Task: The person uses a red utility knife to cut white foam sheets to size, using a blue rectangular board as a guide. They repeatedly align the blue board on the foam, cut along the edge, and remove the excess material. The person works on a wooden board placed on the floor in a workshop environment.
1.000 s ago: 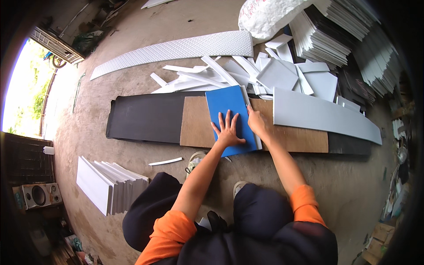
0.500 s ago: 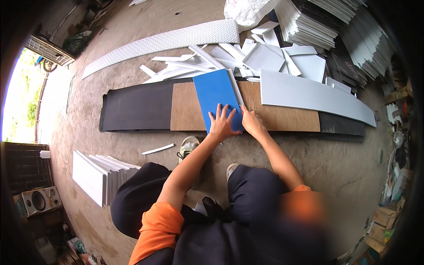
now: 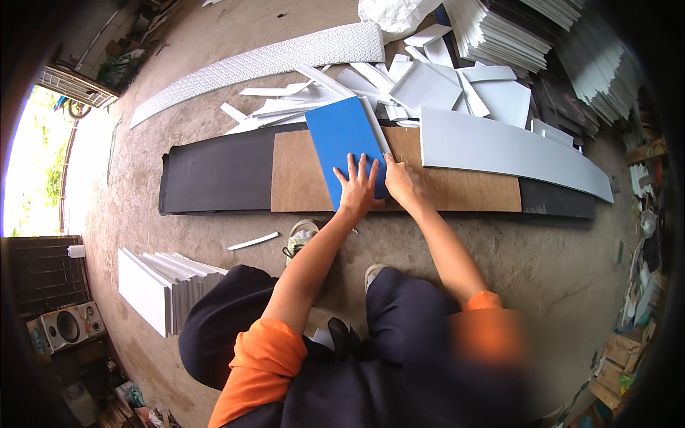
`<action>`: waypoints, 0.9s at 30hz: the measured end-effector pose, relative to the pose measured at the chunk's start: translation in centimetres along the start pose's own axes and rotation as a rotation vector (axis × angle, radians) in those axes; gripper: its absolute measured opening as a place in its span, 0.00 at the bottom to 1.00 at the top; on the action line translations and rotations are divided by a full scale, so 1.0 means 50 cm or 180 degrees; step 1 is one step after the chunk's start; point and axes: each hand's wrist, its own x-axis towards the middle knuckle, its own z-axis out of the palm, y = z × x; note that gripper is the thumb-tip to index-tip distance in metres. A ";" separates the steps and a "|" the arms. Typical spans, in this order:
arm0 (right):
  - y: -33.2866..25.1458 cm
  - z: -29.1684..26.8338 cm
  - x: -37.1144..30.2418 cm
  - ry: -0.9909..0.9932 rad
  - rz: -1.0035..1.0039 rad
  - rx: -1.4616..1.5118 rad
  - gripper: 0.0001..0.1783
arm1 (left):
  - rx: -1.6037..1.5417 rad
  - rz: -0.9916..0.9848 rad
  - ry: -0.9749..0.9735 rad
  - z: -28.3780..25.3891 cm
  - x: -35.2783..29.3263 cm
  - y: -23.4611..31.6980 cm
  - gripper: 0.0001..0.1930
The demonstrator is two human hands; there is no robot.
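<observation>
A blue rectangular board (image 3: 341, 132) lies aslant across a brown wooden board (image 3: 464, 187). My left hand (image 3: 359, 187) presses on its near part, fingers spread flat. Along the blue board's right edge shows a narrow strip of white sheet (image 3: 376, 127), whose rest is hidden beneath the blue. My right hand (image 3: 404, 182) is closed at that edge, index finger pointing away from me. Whatever small thing it grips is covered by the fingers. Under the brown board is a long black base (image 3: 217, 171), low on the floor.
White offcuts (image 3: 428, 89) are heaped beyond the base, near a long textured white panel (image 3: 264, 65). A white curved panel (image 3: 499, 146) covers the base's right part. White sheets (image 3: 153, 289) stand stacked at left; taller stacks (image 3: 503, 36) rise at far right. A thin white strip (image 3: 253, 241) lies on the floor.
Both hands have moved slightly away from me. The blue board and the white strip at its edge have shifted a little the same way. My head view has moved slightly too.
</observation>
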 end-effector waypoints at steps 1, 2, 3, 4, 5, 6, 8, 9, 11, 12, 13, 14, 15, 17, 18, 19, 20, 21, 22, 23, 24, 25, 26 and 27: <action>-0.003 -0.002 -0.009 0.0018 0.0021 -0.0038 0.20 | -0.0015 -0.0013 -0.0001 0.002 -0.002 -0.001 0.50; 0.001 -0.004 -0.018 -0.0036 0.0007 -0.0061 0.21 | -0.0036 -0.0021 0.0011 0.000 -0.002 0.000 0.50; 0.005 -0.007 -0.030 -0.0089 -0.0005 -0.0083 0.21 | -0.0017 -0.0033 0.0034 0.000 -0.001 0.002 0.50; 0.011 -0.009 -0.044 -0.0143 -0.0016 -0.0105 0.21 | -0.0011 -0.0047 0.0021 -0.001 -0.001 0.003 0.50; 0.015 -0.016 -0.065 -0.0127 -0.0109 -0.0155 0.22 | -0.0010 -0.0064 0.0019 -0.002 -0.001 0.003 0.50; 0.025 -0.011 -0.081 -0.0128 -0.0166 -0.0195 0.23 | -0.0009 -0.0080 0.0016 -0.001 -0.001 0.003 0.50; 0.054 0.014 -0.107 -0.0121 -0.0273 -0.0283 0.25 | 0.0006 -0.0055 0.0054 -0.002 -0.001 0.005 0.50; 0.062 0.021 -0.122 -0.0089 -0.0344 -0.0408 0.27 | 0.0026 -0.0054 0.0064 -0.002 -0.002 0.004 0.50; 0.072 0.027 -0.153 -0.0140 -0.0283 -0.0418 0.28 | 0.0082 -0.0061 0.0036 -0.002 -0.004 0.006 0.50; 0.072 0.028 -0.166 -0.0166 -0.0258 -0.0419 0.28 | 0.0082 -0.0070 0.0030 -0.002 -0.005 0.005 0.51; 0.076 0.035 -0.174 -0.0131 -0.0323 -0.0545 0.31 | 0.0082 -0.0083 0.0024 -0.001 -0.006 0.002 0.51; 0.080 0.039 -0.179 -0.0127 -0.0316 -0.0564 0.31 | 0.0078 -0.0084 0.0024 -0.001 -0.006 0.003 0.51; 0.084 0.043 -0.182 -0.0125 -0.0311 -0.0584 0.32 | 0.0087 -0.0075 0.0009 -0.001 -0.005 0.005 0.51; 0.090 0.049 -0.189 -0.0091 -0.0301 -0.0632 0.32 | 0.0111 -0.0069 -0.0016 -0.001 -0.002 0.007 0.51; 0.093 0.053 -0.194 -0.0060 -0.0295 -0.0660 0.32 | 0.0119 -0.0061 -0.0021 -0.002 0.000 0.007 0.51; 0.096 0.055 -0.198 -0.0028 -0.0289 -0.0688 0.33 | 0.0128 -0.0054 -0.0026 -0.002 0.003 0.008 0.51; 0.094 0.056 -0.207 -0.0065 -0.0253 -0.0640 0.32 | 0.0134 -0.0061 -0.0059 0.000 -0.001 0.008 0.51; 0.092 0.055 -0.215 -0.0102 -0.0217 -0.0593 0.31 | 0.0113 -0.0074 -0.0038 0.001 -0.005 0.005 0.51; 0.090 0.053 -0.219 -0.0141 -0.0183 -0.0544 0.30 | 0.0094 -0.0088 -0.0017 0.003 -0.007 0.002 0.51; 0.092 0.045 -0.214 -0.0167 -0.0166 -0.0457 0.29 | 0.0069 -0.0076 0.0034 0.001 0.002 0.000 0.51; 0.097 0.035 -0.206 -0.0194 -0.0152 -0.0367 0.28 | -0.0024 -0.0028 0.0091 0.002 0.005 -0.002 0.52; 0.103 0.023 -0.198 -0.0224 -0.0142 -0.0277 0.28 | -0.0115 0.0017 0.0148 0.003 -0.001 -0.004 0.53; 0.101 0.000 -0.184 -0.0436 -0.0137 -0.0123 0.26 | -0.0168 0.0053 0.0225 -0.001 -0.003 -0.014 0.53; 0.098 -0.021 -0.166 -0.0397 -0.0178 -0.0164 0.26 | -0.0207 0.0046 0.0176 -0.006 -0.006 -0.018 0.54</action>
